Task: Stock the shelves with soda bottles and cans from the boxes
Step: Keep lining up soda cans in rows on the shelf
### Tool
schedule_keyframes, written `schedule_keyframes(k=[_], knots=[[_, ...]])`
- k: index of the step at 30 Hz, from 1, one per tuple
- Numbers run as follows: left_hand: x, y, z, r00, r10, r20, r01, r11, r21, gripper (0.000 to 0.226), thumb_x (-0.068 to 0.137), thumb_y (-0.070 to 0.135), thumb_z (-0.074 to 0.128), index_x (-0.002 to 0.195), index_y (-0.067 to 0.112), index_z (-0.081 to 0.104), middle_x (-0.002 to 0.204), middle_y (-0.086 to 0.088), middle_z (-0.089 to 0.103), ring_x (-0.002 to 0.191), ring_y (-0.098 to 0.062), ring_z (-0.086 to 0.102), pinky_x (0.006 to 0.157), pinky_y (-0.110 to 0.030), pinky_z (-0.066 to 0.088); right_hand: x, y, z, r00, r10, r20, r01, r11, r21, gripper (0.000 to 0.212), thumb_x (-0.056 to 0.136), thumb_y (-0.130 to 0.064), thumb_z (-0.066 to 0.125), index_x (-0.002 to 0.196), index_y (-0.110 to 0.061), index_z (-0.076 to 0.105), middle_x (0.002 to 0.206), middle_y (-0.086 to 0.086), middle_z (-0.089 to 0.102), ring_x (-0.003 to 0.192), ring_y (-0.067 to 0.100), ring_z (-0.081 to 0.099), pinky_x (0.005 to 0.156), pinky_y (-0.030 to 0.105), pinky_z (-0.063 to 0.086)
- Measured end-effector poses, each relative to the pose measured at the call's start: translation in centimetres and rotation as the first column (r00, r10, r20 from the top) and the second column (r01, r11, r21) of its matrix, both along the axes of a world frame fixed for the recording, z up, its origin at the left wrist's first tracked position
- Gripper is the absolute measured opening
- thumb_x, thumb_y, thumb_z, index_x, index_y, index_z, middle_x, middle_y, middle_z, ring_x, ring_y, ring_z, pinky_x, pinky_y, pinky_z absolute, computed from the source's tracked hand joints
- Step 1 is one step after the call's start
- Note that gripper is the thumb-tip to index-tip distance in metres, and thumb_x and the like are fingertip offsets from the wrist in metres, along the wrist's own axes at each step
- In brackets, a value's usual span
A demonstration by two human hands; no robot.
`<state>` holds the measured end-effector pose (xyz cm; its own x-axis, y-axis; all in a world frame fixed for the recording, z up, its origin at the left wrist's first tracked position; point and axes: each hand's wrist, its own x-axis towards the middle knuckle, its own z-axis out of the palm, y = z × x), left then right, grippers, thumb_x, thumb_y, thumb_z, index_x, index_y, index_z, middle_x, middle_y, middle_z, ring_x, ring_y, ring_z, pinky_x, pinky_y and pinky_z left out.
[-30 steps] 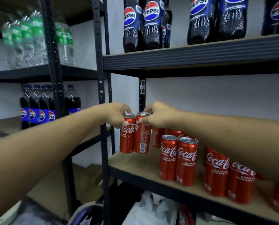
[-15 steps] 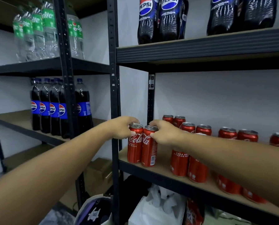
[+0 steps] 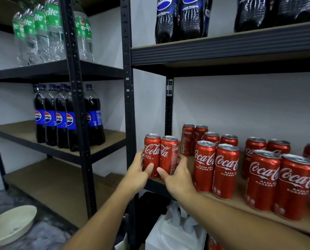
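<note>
- At the front left corner of the can shelf (image 3: 240, 202) — a pair of Coca-Cola cans (image 3: 159, 153), upright, touching side by side, bases apparently down on the board.
- Left hand (image 3: 137, 171) wrapped round the left can, thumb across its front; right hand (image 3: 176, 176) clamped likewise on the right can, far fingers hidden behind it.
- Already stocked to the right: other Coca-Cola cans (image 3: 216, 168), in pairs, front and back, running out of frame.
- Also stocked: upper Pepsi bottles (image 3: 181, 18) on the shelf above, blue-label Pepsi bottles (image 3: 60, 120) on the left rack's middle shelf, Sprite bottles (image 3: 40, 33) over those.
- Judged well along, with several shelves carrying stock and this pair set down but not yet let go.
- Probably left: releasing, then fetching more — what look like red cans (image 3: 213, 243) glimpsed below the shelf beside a white box (image 3: 154, 238); number remaining impossible to tell.
</note>
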<state>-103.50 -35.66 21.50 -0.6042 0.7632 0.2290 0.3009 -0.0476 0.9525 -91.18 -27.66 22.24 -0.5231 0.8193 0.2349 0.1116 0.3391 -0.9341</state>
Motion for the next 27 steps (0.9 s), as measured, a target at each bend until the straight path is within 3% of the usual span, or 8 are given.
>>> schedule_keyframes(k=[4, 6, 9, 13, 18, 21, 23, 27], knots=[[-0.5, 0.5, -1.0, 0.998, 0.011, -0.062, -0.013, 0.999, -0.031, 0.06, 0.103, 0.044, 0.054, 0.152, 0.044, 0.021, 0.147, 0.013, 0.047, 0.136, -0.012, 0.046, 0.116, -0.05, 0.039, -0.5, 1.0, -0.8, 0.998, -0.057, -0.003, 0.057, 0.998, -0.035, 0.067, 0.083, -0.023, 0.084, 0.127, -0.028, 0.033, 0.13, -0.003, 0.059, 0.119, 0.015, 0.059, 0.101, 0.032, 0.047], [-0.8, 0.6, -1.3, 0.999, -0.005, -0.049, 0.003, 0.999, -0.033, 0.059, 0.102, 0.045, 0.054, 0.151, 0.048, 0.022, 0.148, 0.014, 0.047, 0.137, -0.012, 0.046, 0.117, -0.052, 0.039, -0.5, 1.4, -1.2, 0.999, -0.043, 0.0, 0.043, 0.998, -0.052, 0.059, 0.089, -0.021, 0.079, 0.129, -0.029, 0.036, 0.131, -0.004, 0.06, 0.119, 0.014, 0.059, 0.104, 0.035, 0.047], [-1.2, 0.5, -1.4, 0.999, -0.033, -0.015, 0.033, 0.999, -0.016, 0.054, 0.103, 0.037, 0.056, 0.147, 0.053, 0.026, 0.139, 0.021, 0.05, 0.134, -0.007, 0.047, 0.118, -0.052, 0.038, -0.2, 1.5, -1.3, 1.0, -0.007, 0.021, 0.008, 0.999, -0.044, 0.057, 0.095, -0.023, 0.07, 0.142, -0.028, 0.038, 0.131, -0.008, 0.055, 0.124, 0.014, 0.055, 0.11, 0.039, 0.044], [-1.4, 0.3, -1.4, 0.999, -0.028, -0.037, 0.027, 0.999, -0.018, 0.058, 0.103, 0.031, 0.057, 0.149, 0.05, 0.027, 0.14, 0.021, 0.049, 0.135, -0.008, 0.046, 0.118, -0.051, 0.038, -0.5, 1.7, -1.1, 0.999, -0.046, 0.028, 0.046, 0.999, 0.002, 0.068, 0.084, -0.041, 0.081, 0.139, -0.029, 0.043, 0.135, -0.005, 0.052, 0.126, 0.015, 0.054, 0.109, 0.041, 0.045], [-1.4, 0.0, -1.5, 0.999, -0.028, -0.032, 0.027, 0.999, -0.021, 0.061, 0.104, 0.029, 0.056, 0.153, 0.048, 0.025, 0.142, 0.022, 0.047, 0.139, -0.008, 0.043, 0.118, -0.05, 0.038, -0.6, 1.9, -1.0, 0.999, 0.001, 0.036, 0.001, 0.997, -0.073, 0.059, 0.095, -0.029, 0.069, 0.143, -0.03, 0.035, 0.143, -0.004, 0.053, 0.133, 0.018, 0.051, 0.115, 0.047, 0.04], [-1.4, 0.2, -1.5, 0.999, -0.018, -0.037, 0.017, 0.999, -0.028, 0.062, 0.104, 0.031, 0.055, 0.154, 0.049, 0.023, 0.148, 0.019, 0.045, 0.141, -0.01, 0.042, 0.117, -0.052, 0.038, -0.3, 2.0, -0.8, 1.0, 0.023, 0.018, -0.021, 0.993, -0.118, 0.064, 0.097, -0.026, 0.068, 0.149, -0.028, 0.032, 0.143, -0.004, 0.052, 0.134, 0.019, 0.05, 0.114, 0.045, 0.04], [-1.4, 0.3, -1.5, 0.999, -0.013, -0.037, 0.012, 0.999, -0.029, 0.062, 0.104, 0.031, 0.055, 0.153, 0.05, 0.023, 0.148, 0.018, 0.045, 0.14, -0.011, 0.043, 0.117, -0.053, 0.039, -0.2, 1.8, -0.7, 1.0, 0.005, 0.009, -0.004, 0.994, -0.112, 0.071, 0.091, -0.032, 0.076, 0.147, -0.026, 0.033, 0.139, -0.005, 0.054, 0.13, 0.018, 0.054, 0.11, 0.041, 0.042], [-1.6, 0.3, -1.7, 0.999, -0.024, -0.025, 0.023, 1.0, -0.022, 0.061, 0.104, 0.032, 0.055, 0.152, 0.051, 0.023, 0.147, 0.02, 0.045, 0.141, -0.011, 0.043, 0.117, -0.054, 0.038, -0.4, 1.9, -1.0, 0.999, -0.022, 0.028, 0.025, 0.994, -0.109, 0.052, 0.093, -0.033, 0.074, 0.129, -0.032, 0.036, 0.139, -0.002, 0.057, 0.122, 0.016, 0.055, 0.105, 0.039, 0.044]])
